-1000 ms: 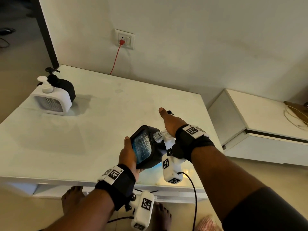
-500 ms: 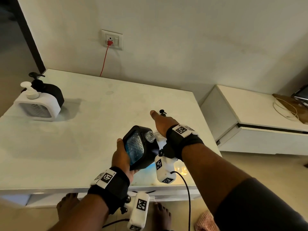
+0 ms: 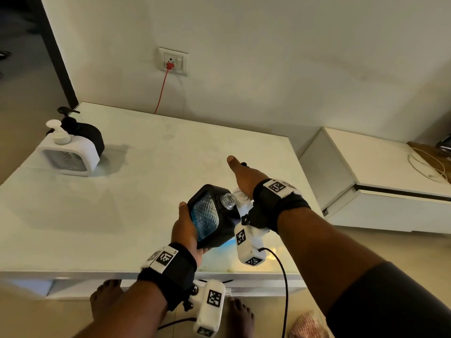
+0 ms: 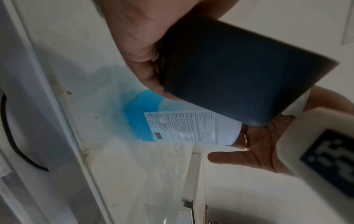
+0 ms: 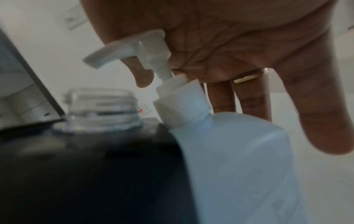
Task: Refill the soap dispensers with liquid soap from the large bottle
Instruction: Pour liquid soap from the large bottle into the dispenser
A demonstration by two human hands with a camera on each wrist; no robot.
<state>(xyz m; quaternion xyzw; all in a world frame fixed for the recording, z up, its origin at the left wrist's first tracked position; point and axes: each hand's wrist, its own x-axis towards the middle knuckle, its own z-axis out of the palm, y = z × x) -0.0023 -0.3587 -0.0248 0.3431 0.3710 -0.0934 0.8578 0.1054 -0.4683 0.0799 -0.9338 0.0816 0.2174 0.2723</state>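
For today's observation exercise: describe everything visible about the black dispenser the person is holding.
The black dispenser is a squarish, rounded-cornered, matte dark shell with a textured clear window showing blue liquid. Its clear threaded neck is open, with no pump fitted. The left hand holds it tilted above the table, beside the large bottle.

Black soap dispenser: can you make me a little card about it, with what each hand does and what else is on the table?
Black dispenser: tilted, held above the table, pump off, clear neck open
Left hand: grips the black dispenser
Right hand: fingers straight, palm on the big bottle's pump
Big bottle: stands on the table, blue soap low inside
Also on table: white dispenser and another black one, far left corner
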